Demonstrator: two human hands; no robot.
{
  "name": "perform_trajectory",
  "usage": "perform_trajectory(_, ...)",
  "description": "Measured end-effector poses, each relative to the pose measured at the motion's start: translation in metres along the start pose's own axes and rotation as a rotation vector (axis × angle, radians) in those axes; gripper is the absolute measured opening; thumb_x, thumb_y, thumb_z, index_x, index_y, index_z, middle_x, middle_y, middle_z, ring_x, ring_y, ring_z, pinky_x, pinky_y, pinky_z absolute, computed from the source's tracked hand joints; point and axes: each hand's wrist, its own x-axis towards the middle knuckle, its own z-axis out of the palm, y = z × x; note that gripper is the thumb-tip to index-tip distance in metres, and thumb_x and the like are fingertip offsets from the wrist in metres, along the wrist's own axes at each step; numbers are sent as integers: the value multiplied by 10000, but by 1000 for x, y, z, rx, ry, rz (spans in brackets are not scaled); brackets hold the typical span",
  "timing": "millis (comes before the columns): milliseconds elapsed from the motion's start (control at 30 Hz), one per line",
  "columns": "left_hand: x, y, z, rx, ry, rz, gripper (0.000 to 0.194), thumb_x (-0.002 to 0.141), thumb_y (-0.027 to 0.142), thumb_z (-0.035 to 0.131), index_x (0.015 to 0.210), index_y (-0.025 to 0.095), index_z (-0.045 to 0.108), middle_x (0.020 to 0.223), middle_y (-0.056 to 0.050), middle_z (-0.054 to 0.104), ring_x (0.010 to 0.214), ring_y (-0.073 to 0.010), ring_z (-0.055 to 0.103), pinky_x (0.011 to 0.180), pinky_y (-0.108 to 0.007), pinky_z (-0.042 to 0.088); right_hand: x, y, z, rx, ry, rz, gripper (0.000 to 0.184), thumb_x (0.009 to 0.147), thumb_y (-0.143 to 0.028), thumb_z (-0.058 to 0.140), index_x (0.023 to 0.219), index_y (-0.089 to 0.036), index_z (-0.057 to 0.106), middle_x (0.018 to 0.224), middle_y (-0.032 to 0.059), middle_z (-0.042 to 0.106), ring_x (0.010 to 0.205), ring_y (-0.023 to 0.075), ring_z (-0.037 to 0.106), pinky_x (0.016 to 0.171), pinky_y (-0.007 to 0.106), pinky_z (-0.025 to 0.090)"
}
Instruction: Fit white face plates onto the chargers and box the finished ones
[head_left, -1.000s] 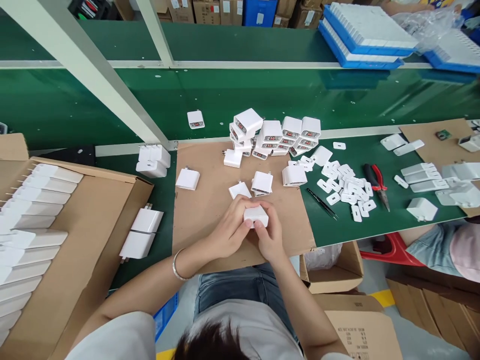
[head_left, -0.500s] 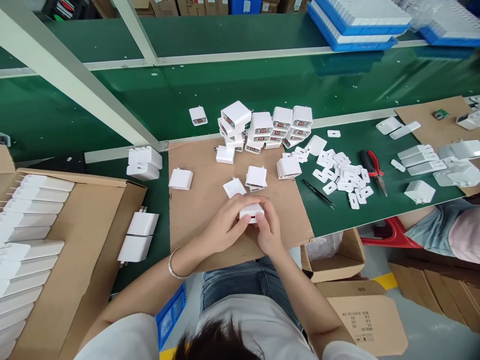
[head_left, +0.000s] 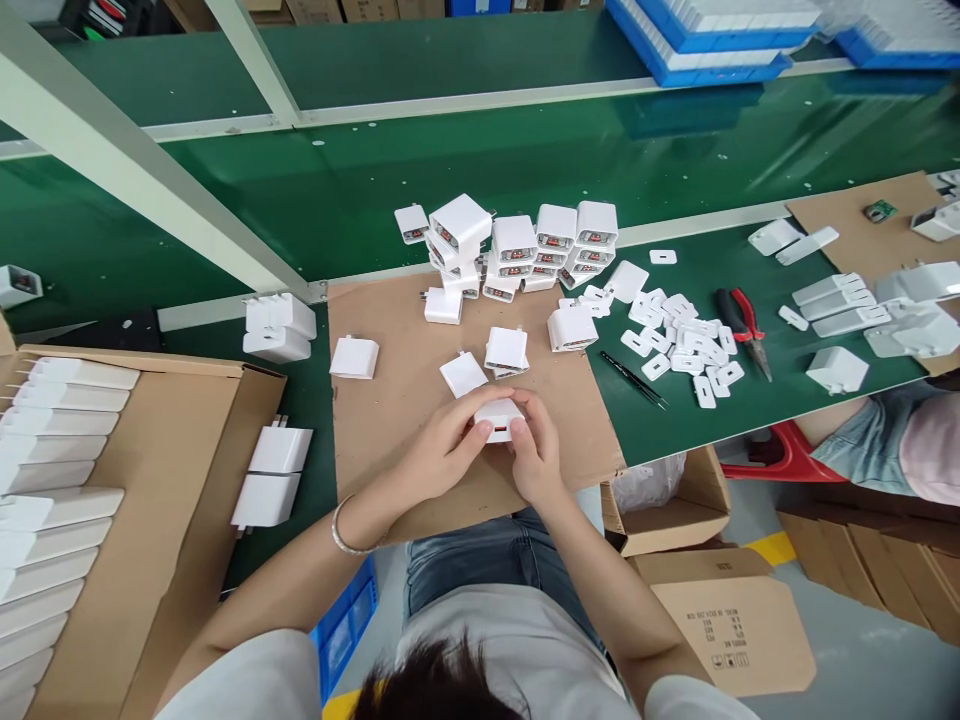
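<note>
Between my two hands is a white charger (head_left: 498, 418), held over the cardboard sheet (head_left: 390, 430), with a dark red slot showing on the side toward me. My left hand (head_left: 442, 450) wraps its left side, thumb on the near face. From the right, my right hand (head_left: 537, 456) grips it with the thumb at its edge. Just beyond my fingers lie a white charger (head_left: 463, 375) and a small stack of chargers (head_left: 506, 350). Another charger (head_left: 354, 358) sits to the left. At the back, white housings (head_left: 514, 240) are stacked with open ends facing me.
Right of the cardboard are loose white end plates (head_left: 686, 345), black tweezers (head_left: 632, 380) and red-handled pliers (head_left: 744, 325). A carton of white chargers (head_left: 187, 480) stands at left. A shelf with blue trays (head_left: 705, 65) runs behind. Another person's leg (head_left: 862, 445) shows at right.
The charger in my hands has tipped slightly, so its slotted face shows more clearly. Both hands keep their hold. The whole view has shifted a little.
</note>
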Motion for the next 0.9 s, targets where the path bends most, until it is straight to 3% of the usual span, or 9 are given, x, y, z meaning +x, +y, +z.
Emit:
perform_trajectory(133,1,2,0,5,0,7,386,1061,398,456,1349,224,644,1346,-105,695,1193,-247,667,1039,-376,526,-1,4,-2,-5,-28,10,406,992,-580,522,1220,-246,564,1017,59,700,826,210,667,679,330,563)
perform_trajectory(433,2,-6,2,-53,6,-7,370,1051,414,492,1319,234,674,1293,-98,728,1098,-220,707,921,-321,557,-1,3,-4,53,-40,0,333,985,-518,582,1180,-248,566,968,31,702,771,180,658,649,299,534)
perform_trajectory(567,2,-8,2,-44,9,21,374,1039,423,521,1314,229,683,1314,-111,722,1158,-240,697,973,-350,555,3,-2,-3,41,-22,13,435,962,-621,548,1151,-231,582,897,29,691,688,178,629,588,301,513)
perform_trajectory(700,1,-7,2,-12,-2,20,390,1039,436,516,1332,236,679,1323,-111,718,1163,-244,694,998,-372,553,4,-4,-3,25,-15,7,411,961,-599,567,1133,-231,624,897,36,700,765,196,640,644,315,530)
perform_trajectory(900,2,-5,0,-49,-12,43,512,1077,504,348,1327,211,687,1334,-118,717,1244,-262,662,1117,-447,497,3,-5,-3,5,14,6,404,958,-597,579,1123,-232,629,897,39,699,835,209,655,697,328,541)
